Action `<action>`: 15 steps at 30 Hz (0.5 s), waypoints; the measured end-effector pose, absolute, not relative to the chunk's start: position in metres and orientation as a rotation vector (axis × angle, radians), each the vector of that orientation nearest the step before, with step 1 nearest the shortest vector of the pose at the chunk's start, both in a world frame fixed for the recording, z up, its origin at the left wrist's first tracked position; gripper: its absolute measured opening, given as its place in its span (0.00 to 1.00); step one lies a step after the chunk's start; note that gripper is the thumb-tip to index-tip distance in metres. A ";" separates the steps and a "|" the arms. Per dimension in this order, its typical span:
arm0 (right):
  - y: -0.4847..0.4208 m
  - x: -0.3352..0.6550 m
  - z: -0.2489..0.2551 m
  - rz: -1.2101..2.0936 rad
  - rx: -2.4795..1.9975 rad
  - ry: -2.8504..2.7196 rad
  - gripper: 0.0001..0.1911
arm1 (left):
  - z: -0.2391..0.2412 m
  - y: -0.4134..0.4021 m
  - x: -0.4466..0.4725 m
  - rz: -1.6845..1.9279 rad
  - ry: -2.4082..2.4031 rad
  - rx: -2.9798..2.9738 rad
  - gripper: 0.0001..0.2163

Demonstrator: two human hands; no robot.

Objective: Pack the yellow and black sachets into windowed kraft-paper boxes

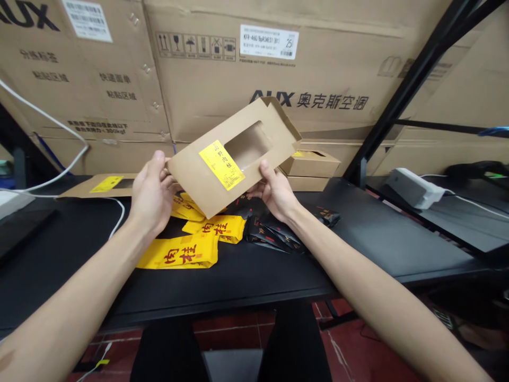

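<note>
I hold a flat brown kraft box [207,180] with a clear window and a yellow label tilted above the black table [358,233]. My left hand [153,191] grips its lower left end, fingers closed on the edge. My right hand [274,191] holds its lower right side, thumb on the front face. The box's top flap is open at the upper right. Below the box lie several yellow sachets [181,254] with red characters and several black sachets [274,233].
A flat unfolded kraft box [95,185] lies at the back left. Two closed kraft boxes [312,167] are stacked at the back right. Large cardboard cartons [318,69] form the backdrop. White cables [59,170], a black shelf frame [397,101] and a white adapter [413,188] flank the table.
</note>
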State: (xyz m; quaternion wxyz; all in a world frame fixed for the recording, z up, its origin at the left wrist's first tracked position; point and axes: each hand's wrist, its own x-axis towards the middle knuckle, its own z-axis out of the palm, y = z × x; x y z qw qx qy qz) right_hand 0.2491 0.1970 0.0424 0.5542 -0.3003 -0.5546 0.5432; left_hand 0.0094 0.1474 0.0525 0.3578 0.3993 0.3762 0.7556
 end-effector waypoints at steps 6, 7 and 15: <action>0.197 0.248 0.040 1.228 -0.755 -1.353 0.46 | 0.052 0.142 0.008 1.666 1.090 1.253 0.24; 0.198 0.248 0.040 1.208 -0.752 -1.358 0.47 | 0.052 0.139 0.012 1.606 1.091 1.289 0.26; 0.206 0.252 0.038 0.943 -0.668 -1.447 0.41 | 0.041 0.143 0.018 1.532 1.157 1.437 0.30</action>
